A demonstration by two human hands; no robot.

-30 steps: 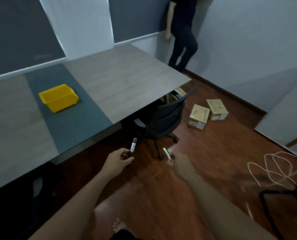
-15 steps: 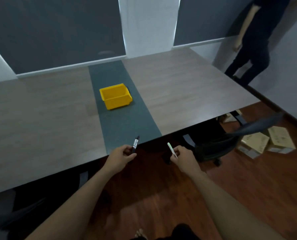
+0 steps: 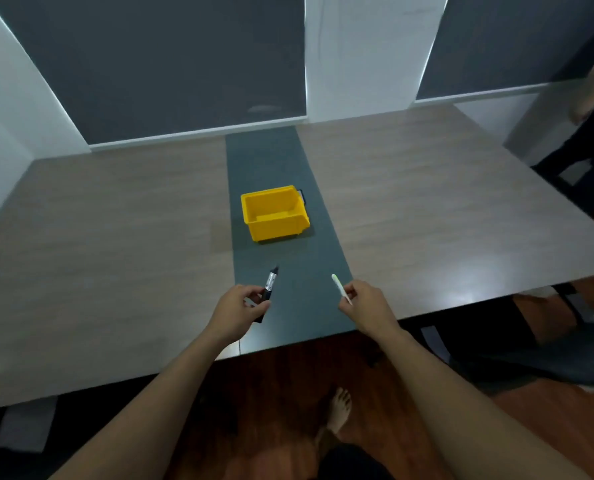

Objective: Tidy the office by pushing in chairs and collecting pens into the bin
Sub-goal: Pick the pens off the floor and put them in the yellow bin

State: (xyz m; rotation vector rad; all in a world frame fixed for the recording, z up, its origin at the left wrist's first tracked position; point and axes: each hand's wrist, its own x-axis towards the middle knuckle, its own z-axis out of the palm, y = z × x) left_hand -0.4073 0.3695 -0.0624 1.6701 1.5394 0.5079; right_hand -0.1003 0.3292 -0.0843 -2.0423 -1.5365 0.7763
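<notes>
Yellow plastic, the bin (image 3: 274,213) stands open on the dark grey strip (image 3: 288,258) that runs down the middle of the wooden table (image 3: 115,237). Nothing can be seen inside it. Nearer to the camera, both hands are stretched out over the near part of the strip, well short of the bin. The left hand (image 3: 237,310) has its fingers closed around a black marker (image 3: 270,289), with the silver part and the tip pointing up toward the bin. The right hand (image 3: 367,304) pinches a thin white pen (image 3: 341,289) between thumb and fingers, the tip leaning to the left and away. The two hands are apart, each with its own pen. Below the table edge the floor (image 3: 271,393) is reddish wood, and one bare foot (image 3: 339,408) stands on it. At the right a black chair (image 3: 530,358) sits partly under the table. At the far right edge a person in dark clothes (image 3: 589,133) stands beside the table.
</notes>
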